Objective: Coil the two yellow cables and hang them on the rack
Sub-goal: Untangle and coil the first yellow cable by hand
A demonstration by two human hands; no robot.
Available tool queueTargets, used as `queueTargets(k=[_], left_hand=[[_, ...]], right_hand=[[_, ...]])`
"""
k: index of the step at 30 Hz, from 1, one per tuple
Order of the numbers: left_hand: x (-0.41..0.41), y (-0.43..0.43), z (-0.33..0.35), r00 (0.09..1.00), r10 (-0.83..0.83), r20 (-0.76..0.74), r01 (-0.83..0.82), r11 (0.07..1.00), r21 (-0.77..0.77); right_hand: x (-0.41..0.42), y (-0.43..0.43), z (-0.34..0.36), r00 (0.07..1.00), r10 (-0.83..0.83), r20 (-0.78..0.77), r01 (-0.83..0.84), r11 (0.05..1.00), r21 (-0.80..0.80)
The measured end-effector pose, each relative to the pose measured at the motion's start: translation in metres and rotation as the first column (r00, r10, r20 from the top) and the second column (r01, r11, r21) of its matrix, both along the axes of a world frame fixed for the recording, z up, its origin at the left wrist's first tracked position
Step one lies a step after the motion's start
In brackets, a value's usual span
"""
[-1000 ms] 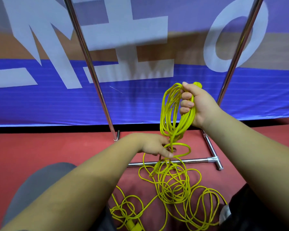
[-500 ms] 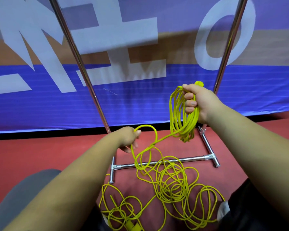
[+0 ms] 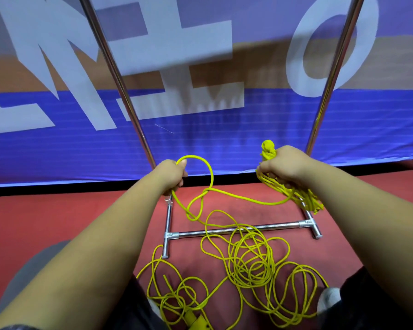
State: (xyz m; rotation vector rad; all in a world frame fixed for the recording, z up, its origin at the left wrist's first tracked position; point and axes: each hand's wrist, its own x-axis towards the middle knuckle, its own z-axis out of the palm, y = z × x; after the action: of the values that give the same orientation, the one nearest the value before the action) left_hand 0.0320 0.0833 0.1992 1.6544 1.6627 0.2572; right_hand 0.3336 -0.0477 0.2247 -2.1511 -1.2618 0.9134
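Note:
My right hand grips a bundle of coiled yellow cable whose loops hang below the fist, with a yellow end sticking up above it. My left hand grips one strand of the same cable, which forms a loop between the hands. The loose rest of the yellow cable lies tangled on the red floor over the rack's base. A second tangle with a yellow plug lies near my knees. The chrome rack stands in front of me, both uprights rising past my hands.
A blue banner with large white letters hangs right behind the rack. The rack's left upright and right upright lean out of the top of the view. Red floor spreads to both sides. My knees frame the bottom corners.
My left hand has lifted a strand up from the floor pile and moved left, away from the right hand. My right hand has lowered with the coil, whose loops now hang below it.

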Motion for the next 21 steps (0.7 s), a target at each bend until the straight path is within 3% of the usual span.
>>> queueTargets(k=[2, 5, 7, 13, 15, 18, 21], left_hand=[[0.014, -0.01, 0.02, 0.989, -0.042, 0.143, 0.044, 0.999, -0.009], [0.031, -0.022, 0.046, 0.94, -0.111, 0.324, 0.106, 0.994, 0.033], [0.038, -0.029, 0.059, 0.896, -0.142, 0.421, 0.127, 0.99, 0.064], [0.048, -0.042, 0.085, 0.838, -0.243, 0.488, 0.183, 0.969, 0.168], [0.049, -0.046, 0.088, 0.82, -0.245, 0.517, 0.179, 0.968, 0.175], [0.052, -0.049, 0.088, 0.775, -0.24, 0.584, 0.134, 0.966, 0.219], [0.057, -0.051, 0.094, 0.62, -0.216, 0.754, 0.057, 0.971, 0.231]], right_hand=[[-0.001, 0.003, -0.004, 0.958, -0.079, -0.274, 0.096, 0.994, 0.046], [-0.008, 0.01, -0.003, 0.829, -0.108, -0.548, 0.156, 0.987, 0.043], [-0.017, 0.012, -0.003, 0.748, -0.109, -0.654, 0.177, 0.983, 0.039], [-0.039, 0.017, -0.001, 0.512, -0.082, -0.855, 0.26, 0.964, 0.063], [-0.042, 0.018, -0.002, 0.517, -0.058, -0.854, 0.246, 0.966, 0.083], [-0.045, 0.016, -0.006, 0.599, -0.037, -0.8, 0.202, 0.974, 0.107], [-0.049, 0.011, -0.009, 0.699, -0.03, -0.715, 0.165, 0.979, 0.121]])
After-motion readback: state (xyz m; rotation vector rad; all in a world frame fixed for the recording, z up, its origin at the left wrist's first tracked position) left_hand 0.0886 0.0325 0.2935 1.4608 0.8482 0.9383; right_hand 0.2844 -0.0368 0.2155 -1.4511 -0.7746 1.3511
